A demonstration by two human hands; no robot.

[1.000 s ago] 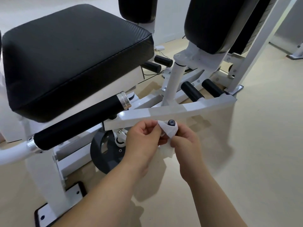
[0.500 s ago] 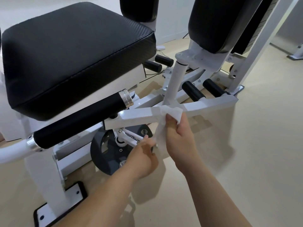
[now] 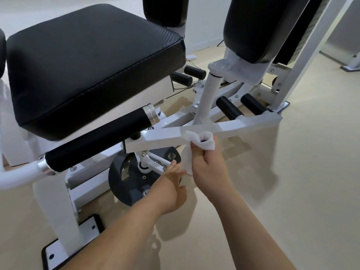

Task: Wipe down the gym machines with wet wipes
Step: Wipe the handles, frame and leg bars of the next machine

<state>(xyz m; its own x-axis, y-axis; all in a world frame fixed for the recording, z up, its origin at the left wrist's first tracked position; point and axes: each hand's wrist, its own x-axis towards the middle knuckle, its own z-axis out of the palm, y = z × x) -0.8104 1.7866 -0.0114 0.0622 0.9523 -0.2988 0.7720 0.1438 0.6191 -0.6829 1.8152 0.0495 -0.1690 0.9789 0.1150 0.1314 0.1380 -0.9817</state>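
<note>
Against the white bar (image 3: 245, 124) just above my right hand (image 3: 211, 166), the wipe (image 3: 196, 140) is gripped, bunched for scrubbing; my left hand (image 3: 170, 185) touches its hanging tail, grip unclear.

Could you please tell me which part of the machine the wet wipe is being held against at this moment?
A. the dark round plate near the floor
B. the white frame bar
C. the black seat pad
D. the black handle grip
B: the right hand grips the bunched wet wipe up against the front edge of the white frame bar, below the seat pad and clear of the grip and plate.
</note>
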